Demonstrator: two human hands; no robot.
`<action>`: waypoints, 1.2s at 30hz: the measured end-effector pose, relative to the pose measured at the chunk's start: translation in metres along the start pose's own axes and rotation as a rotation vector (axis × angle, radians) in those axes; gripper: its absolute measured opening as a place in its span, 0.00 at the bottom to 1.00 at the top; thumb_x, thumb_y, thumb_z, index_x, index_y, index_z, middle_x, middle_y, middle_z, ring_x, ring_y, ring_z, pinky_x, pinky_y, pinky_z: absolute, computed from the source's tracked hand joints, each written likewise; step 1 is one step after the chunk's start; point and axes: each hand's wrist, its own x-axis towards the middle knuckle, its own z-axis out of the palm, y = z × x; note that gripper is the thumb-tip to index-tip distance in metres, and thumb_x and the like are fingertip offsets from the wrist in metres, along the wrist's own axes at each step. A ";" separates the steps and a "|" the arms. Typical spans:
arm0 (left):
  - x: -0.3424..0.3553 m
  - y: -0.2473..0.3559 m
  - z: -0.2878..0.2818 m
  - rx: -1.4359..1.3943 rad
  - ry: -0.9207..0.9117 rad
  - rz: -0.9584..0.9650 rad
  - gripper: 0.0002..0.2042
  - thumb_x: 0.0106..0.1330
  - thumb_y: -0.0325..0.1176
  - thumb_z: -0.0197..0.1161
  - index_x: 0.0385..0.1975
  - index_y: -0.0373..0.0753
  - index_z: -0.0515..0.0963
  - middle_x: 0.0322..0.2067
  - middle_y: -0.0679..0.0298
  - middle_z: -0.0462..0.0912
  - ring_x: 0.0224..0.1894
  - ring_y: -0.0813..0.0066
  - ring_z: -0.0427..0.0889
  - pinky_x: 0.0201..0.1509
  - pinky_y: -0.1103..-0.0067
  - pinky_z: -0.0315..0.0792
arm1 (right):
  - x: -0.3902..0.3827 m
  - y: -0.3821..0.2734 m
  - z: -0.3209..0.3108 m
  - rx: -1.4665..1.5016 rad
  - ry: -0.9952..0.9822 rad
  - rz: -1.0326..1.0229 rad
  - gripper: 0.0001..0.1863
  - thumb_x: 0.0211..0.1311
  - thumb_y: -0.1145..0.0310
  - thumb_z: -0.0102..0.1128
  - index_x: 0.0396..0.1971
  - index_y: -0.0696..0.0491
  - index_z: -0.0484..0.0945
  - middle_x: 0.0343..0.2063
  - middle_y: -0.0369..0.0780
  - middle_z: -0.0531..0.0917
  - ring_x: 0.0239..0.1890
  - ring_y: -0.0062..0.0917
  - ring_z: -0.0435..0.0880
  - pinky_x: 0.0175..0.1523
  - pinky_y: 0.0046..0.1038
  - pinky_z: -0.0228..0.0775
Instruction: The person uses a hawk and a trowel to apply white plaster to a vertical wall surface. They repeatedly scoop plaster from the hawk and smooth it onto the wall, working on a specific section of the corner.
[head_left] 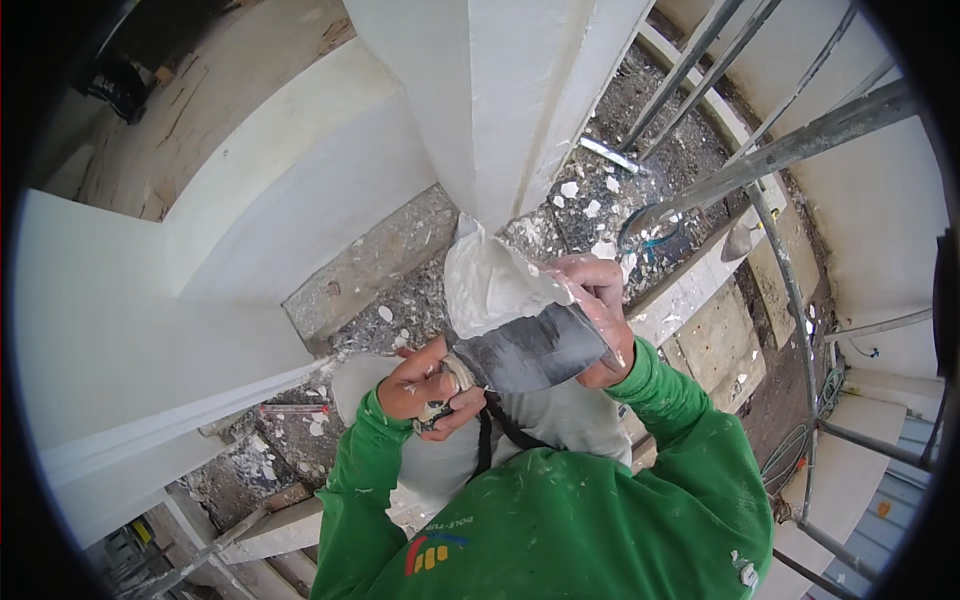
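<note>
A: Where is the broad, grey metal-bladed scraper (525,352) held?
B: Before the green-sleeved torso (570,520), its handle (455,382) gripped by the left hand (428,388), blade (560,345) against thick white plaster (495,283). The right hand (608,320) is curled beside both; its hold cannot be told.

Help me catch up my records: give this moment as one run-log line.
left fingers: around handle | right fingers: at far end of dark blade, grip partly hidden | white paste: along blade edge

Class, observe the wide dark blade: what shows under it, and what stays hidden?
Under the dark blade, pale trousers show past its near edge; whatever lies directly beneath it is covered.
</note>
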 end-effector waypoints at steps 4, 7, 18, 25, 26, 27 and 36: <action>0.004 0.038 0.016 0.430 0.056 -0.001 0.23 0.71 0.35 0.47 0.62 0.38 0.50 0.25 0.61 0.66 0.17 0.80 0.66 0.13 0.85 0.62 | 0.001 0.017 -0.041 -0.279 -0.225 0.168 0.34 0.43 0.89 0.49 0.57 0.55 0.70 0.48 0.46 0.71 0.49 0.38 0.71 0.58 0.35 0.61; 0.003 0.056 0.029 0.916 0.376 -0.036 0.15 0.70 0.33 0.51 0.50 0.33 0.62 0.23 0.62 0.73 0.17 0.81 0.69 0.15 0.83 0.62 | 0.005 0.013 -0.067 -0.523 -0.024 0.132 0.33 0.41 0.84 0.56 0.55 0.49 0.74 0.45 0.40 0.74 0.47 0.35 0.72 0.62 0.42 0.58; 0.030 0.063 0.053 1.233 0.649 0.118 0.15 0.65 0.28 0.56 0.50 0.31 0.67 0.28 0.60 0.77 0.21 0.79 0.74 0.25 0.79 0.69 | 0.058 0.007 -0.051 -0.995 -0.348 -0.423 0.23 0.42 0.64 0.60 0.44 0.33 0.81 0.37 0.22 0.76 0.42 0.18 0.74 0.67 0.61 0.48; 0.001 0.057 0.067 0.965 0.975 0.556 0.20 0.66 0.28 0.54 0.57 0.33 0.60 0.31 0.58 0.74 0.18 0.82 0.68 0.14 0.87 0.63 | 0.028 0.065 -0.079 -0.550 0.068 -0.012 0.22 0.53 0.77 0.59 0.51 0.47 0.77 0.36 0.33 0.79 0.41 0.25 0.77 0.58 0.39 0.63; -0.006 0.055 0.066 0.971 1.032 0.617 0.21 0.66 0.28 0.54 0.57 0.34 0.59 0.30 0.57 0.73 0.17 0.81 0.67 0.14 0.86 0.64 | 0.015 0.084 -0.076 -0.324 0.204 0.086 0.20 0.57 0.76 0.58 0.52 0.51 0.76 0.35 0.34 0.79 0.38 0.23 0.77 0.51 0.31 0.69; -0.014 0.050 0.058 0.962 1.035 0.606 0.21 0.66 0.28 0.53 0.58 0.34 0.58 0.30 0.58 0.73 0.17 0.81 0.67 0.13 0.86 0.64 | -0.013 0.111 -0.076 -0.095 0.352 0.433 0.17 0.59 0.73 0.58 0.49 0.55 0.76 0.32 0.33 0.79 0.35 0.20 0.77 0.44 0.26 0.67; -0.043 -0.009 0.001 0.796 1.109 0.372 0.20 0.68 0.27 0.50 0.59 0.35 0.56 0.33 0.58 0.70 0.19 0.80 0.68 0.11 0.85 0.65 | -0.129 0.299 0.004 0.834 0.924 1.053 0.06 0.60 0.76 0.55 0.37 0.55 0.73 0.34 0.37 0.79 0.34 0.28 0.78 0.40 0.30 0.70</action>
